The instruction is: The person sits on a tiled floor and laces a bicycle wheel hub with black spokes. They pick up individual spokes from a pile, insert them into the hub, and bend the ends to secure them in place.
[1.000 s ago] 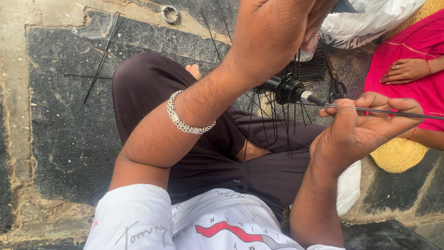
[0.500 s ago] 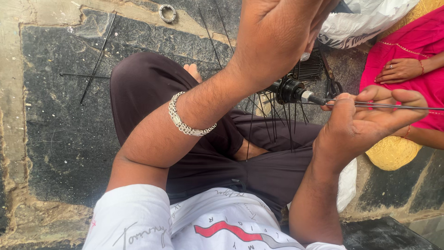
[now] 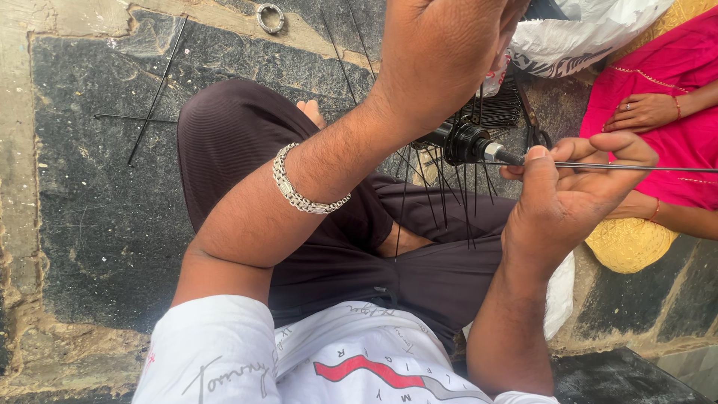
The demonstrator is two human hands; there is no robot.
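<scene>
The right hand [image 3: 568,194] held a thin metal spoke [image 3: 643,167] in a narrow pinch of thumb and fingertips, level, just right of the black wheel hub [image 3: 465,142] bristling with loose spokes over the lap. The spoke looked light, springy and easily bent, best held near its hub end. The left hand [image 3: 441,52] was raised at the far side, its grip hidden.
</scene>
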